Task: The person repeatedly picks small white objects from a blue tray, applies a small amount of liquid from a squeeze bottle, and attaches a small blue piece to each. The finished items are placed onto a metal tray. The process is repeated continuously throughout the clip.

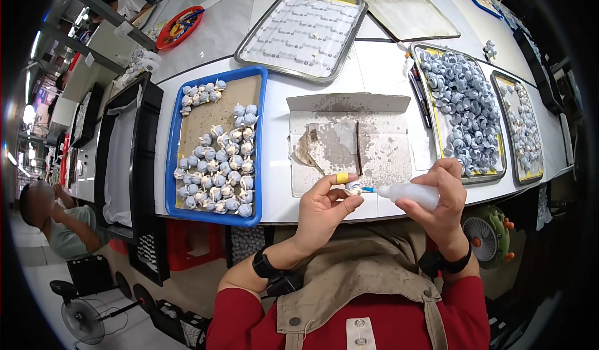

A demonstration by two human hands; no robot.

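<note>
My left hand [321, 211] pinches a small pale piece [354, 190] between thumb and fingers; the fingers hide much of it. A yellow band [342, 178] wraps one of its fingers. In my right hand [446, 200] lies a translucent white squeeze bottle [412, 194], tilted sideways, its blue tip [368, 189] at the pale piece. Just beyond both hands is a stained, unfolded cardboard sheet [390, 138] with a thin dark stick [359, 147] on it. To the left, a blue-rimmed tray [264, 144] bears many small grey-blue balls with cream parts [215, 163].
On the right stands a metal tray [493, 176] heaped with grey-blue curved pieces [465, 110], with a narrower tray [521, 125] past it. A paper-lined tray [299, 35] and red basket [181, 27] are farther back. A black crate [143, 156] flanks the table; a green fan [485, 238] sits below right.
</note>
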